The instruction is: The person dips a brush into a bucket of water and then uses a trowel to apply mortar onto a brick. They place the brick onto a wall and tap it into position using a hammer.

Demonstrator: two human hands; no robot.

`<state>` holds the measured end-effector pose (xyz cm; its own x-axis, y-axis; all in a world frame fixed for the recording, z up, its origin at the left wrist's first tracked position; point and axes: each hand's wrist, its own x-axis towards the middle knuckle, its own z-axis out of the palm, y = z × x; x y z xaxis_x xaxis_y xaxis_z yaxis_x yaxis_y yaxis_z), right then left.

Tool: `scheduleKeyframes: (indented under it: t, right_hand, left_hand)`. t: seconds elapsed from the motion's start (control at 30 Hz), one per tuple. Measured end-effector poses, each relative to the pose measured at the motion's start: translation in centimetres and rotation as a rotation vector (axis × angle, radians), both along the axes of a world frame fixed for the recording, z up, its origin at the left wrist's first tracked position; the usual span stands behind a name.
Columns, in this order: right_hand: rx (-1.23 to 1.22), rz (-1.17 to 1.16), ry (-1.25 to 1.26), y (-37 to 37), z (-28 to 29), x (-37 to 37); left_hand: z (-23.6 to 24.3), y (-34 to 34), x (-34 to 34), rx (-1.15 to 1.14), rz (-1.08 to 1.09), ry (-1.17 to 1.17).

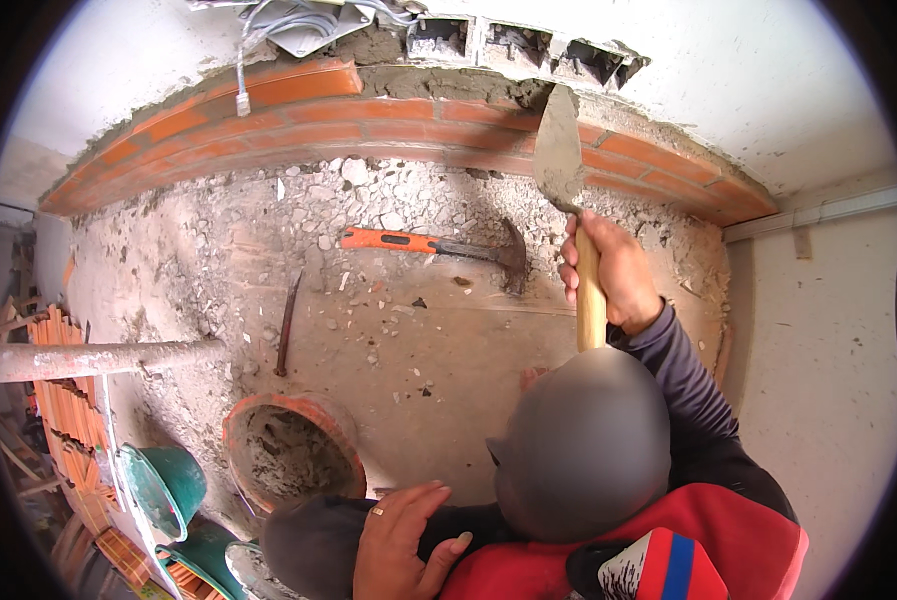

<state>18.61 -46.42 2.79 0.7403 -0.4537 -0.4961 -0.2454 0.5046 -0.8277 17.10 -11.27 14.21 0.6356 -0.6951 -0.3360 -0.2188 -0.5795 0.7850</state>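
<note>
My right hand [618, 275] is closed on the wooden handle of a trowel [558, 150], whose blade tip is at the mortar band [493, 88] atop low brickwork [438, 135]; touching cannot be confirmed. Below the brickwork, an orange-handled hammer [388, 238] lies on rubble-strewn floor, with a rusty metal bar [290, 325] to its left. My left hand [403, 535], wearing a ring, rests low in view with fingers outstretched and nothing in them. A dark rounded shape [578, 440] fills the lower middle, partly hiding the trowel's handle end and my right forearm.
An orange-rimmed bucket of mortar [298, 450] stands at lower left, beside green buckets [163, 490], stacked bricks [73, 390] and a horizontal pole [98, 360]. Cables [298, 25] hang beside openings [513, 45] in the white wall. A pale surface [808, 380] bounds the right side.
</note>
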Motion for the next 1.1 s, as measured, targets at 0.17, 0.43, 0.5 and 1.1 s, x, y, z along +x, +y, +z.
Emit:
scheduleKeyframes:
  t: [0.17,0.43,0.5,1.1]
  right_hand:
    - [0.055,0.044,0.128,-0.3,5.2,3.0]
    - [-0.019,0.198,0.301,-0.9,6.9,6.0]
    - [-0.14,0.272,0.368,-1.6,7.1,5.9]
    - [-0.966,0.749,0.598,-3.6,9.8,9.8]
  left_hand:
    - [0.3,1.7,-0.7,-0.043,0.005,0.016]
    - [0.9,3.5,-0.9,-0.148,-0.015,0.048]
    - [1.0,3.8,-0.9,-0.176,-0.02,0.051]
    - [0.5,3.1,-1.4,-0.193,-0.039,-0.057]
